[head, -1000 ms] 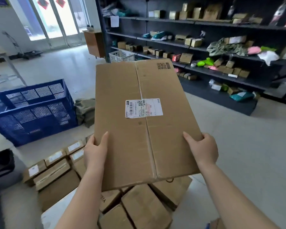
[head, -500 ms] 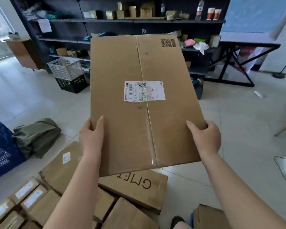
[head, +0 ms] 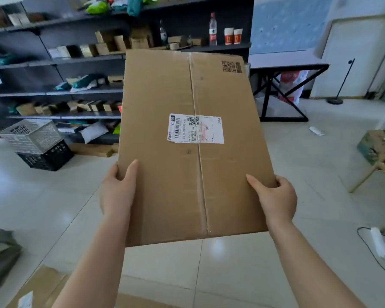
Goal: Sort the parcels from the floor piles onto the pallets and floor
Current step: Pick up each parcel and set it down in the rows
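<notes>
Left hand [head: 117, 192]: I see it gripping the carton's left edge, thumb on top.
Right hand [head: 276, 196]: gripping the right edge likewise.
Carton [head: 165, 103]: flat, held up above the tiled floor [head: 265, 263].
Beyond: dark shelves [head: 53, 63] of parcels.

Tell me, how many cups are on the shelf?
2. Both cups stand side by side on the shelf, just right of the bottle. More may be hidden behind the box.

You get bright, even daylight; soft glare sits on the floor tiles [head: 218, 248], the shelves [head: 53, 61] blur slightly, and edges bow outward.
</notes>
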Tool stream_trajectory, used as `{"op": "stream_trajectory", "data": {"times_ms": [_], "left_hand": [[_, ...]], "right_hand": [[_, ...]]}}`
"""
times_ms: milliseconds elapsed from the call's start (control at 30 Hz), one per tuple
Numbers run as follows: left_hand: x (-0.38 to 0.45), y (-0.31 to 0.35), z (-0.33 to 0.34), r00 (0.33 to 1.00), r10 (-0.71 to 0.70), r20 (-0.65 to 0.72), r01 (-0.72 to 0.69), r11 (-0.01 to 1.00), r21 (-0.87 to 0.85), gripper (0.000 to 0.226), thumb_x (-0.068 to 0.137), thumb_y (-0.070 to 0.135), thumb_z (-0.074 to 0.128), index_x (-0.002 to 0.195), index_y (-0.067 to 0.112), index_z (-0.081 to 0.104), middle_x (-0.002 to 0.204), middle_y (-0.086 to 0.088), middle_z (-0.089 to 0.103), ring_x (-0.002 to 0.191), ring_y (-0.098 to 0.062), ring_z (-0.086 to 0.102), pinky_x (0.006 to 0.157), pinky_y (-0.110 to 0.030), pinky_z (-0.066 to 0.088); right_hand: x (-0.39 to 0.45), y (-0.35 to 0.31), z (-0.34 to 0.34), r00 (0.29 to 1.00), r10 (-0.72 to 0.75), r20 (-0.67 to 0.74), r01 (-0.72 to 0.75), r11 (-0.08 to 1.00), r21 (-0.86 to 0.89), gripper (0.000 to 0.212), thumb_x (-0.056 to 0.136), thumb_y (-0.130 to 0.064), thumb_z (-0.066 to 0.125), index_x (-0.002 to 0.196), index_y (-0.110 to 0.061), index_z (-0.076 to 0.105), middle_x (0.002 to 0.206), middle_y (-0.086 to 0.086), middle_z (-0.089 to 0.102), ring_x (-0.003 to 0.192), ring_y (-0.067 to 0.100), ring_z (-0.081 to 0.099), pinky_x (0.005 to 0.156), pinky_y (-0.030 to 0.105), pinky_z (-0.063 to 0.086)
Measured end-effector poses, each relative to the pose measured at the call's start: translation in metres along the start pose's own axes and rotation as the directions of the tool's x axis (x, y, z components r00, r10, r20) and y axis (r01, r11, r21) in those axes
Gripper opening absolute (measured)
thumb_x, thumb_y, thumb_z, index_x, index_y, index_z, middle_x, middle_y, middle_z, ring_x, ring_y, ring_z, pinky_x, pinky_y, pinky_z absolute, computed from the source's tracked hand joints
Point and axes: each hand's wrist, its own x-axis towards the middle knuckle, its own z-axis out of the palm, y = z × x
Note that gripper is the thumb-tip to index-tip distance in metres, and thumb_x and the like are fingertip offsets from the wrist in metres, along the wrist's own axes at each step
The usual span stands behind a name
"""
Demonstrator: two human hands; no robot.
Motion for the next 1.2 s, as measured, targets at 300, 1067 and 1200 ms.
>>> {"op": "stream_trajectory", "data": {"times_ms": [300,1067,1200], "left_hand": [[0.053,0.080,0.157,0.973,0.143,0.182,-0.120,0.983,-0.136,0.039,0.084,0.045,0.057,0.113,0.019,0.062,0.108,-0.002,0.066,0.090,-0.017,0.058,0.092,-0.042,0.047],[-0.022,0.281,0.692,0.283,0.500,0.819,-0.218,0.865,-0.452,0.045,0.084,0.037,0.064,0.126,0.021,0.057,0.117,0.006,0.061,0.106,-0.020,0.057,0.089,-0.031,0.043],[-0.113,0.303,0.750,0.084,0.516,0.852,-0.157,0.852,-0.500,0.043,0.073,0.042,0.066,0.113,0.025,0.061,0.103,0.010,0.064,0.095,-0.019,0.062,0.086,-0.035,0.049]], "right_hand": [[0.130,-0.017,-0.041,0.971,0.047,-0.233,-0.035,0.998,0.054,0.058,0.059,-0.059,0.076,0.102,-0.021,0.063,0.103,-0.005,0.065,0.089,0.016,0.063,0.081,0.038,0.053],[0.358,0.039,-0.253,0.227,0.266,-0.937,-0.172,0.958,0.230,0.056,0.060,-0.060,0.076,0.097,-0.021,0.063,0.103,-0.004,0.065,0.090,0.018,0.062,0.077,0.034,0.051],[0.356,0.061,-0.321,0.050,0.264,-0.963,-0.164,0.953,0.253,0.065,0.057,-0.063,0.075,0.106,-0.021,0.064,0.105,-0.004,0.066,0.092,0.016,0.063,0.078,0.032,0.050]]}}
